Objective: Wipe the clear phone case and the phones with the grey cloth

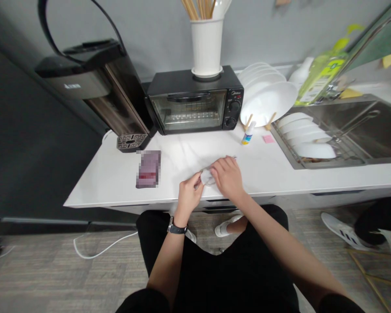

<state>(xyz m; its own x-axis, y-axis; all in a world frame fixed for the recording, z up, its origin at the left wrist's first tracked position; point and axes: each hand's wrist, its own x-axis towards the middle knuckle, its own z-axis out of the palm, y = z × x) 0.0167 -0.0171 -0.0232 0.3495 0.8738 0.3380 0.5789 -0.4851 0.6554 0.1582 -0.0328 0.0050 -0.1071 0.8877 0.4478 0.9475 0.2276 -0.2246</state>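
Observation:
My left hand (pixel 189 193) pinches the left edge of a small whitish, rounded thing (pixel 207 177) just above the front of the counter. Its kind cannot be made out. Over its right side my right hand (pixel 228 177) is closed, fingers bent, hiding part of it. A thin dark tip shows past the right fingers. Behind the hands and to the right, a small white bottle with a blue and yellow label (pixel 248 134) stands near a pink sticky note (pixel 268 138). To the left lies a pixelated purplish flat item (pixel 149 169).
A black toaster oven (pixel 192 106) carries a white utensil holder (pixel 207 48). A tall drinks machine (pixel 117 95) stands left. White plates (pixel 267 102) stand in a rack beside the sink (pixel 371 117), with green soap (pixel 322 71). Another person's shoe (pixel 343 232) is at right.

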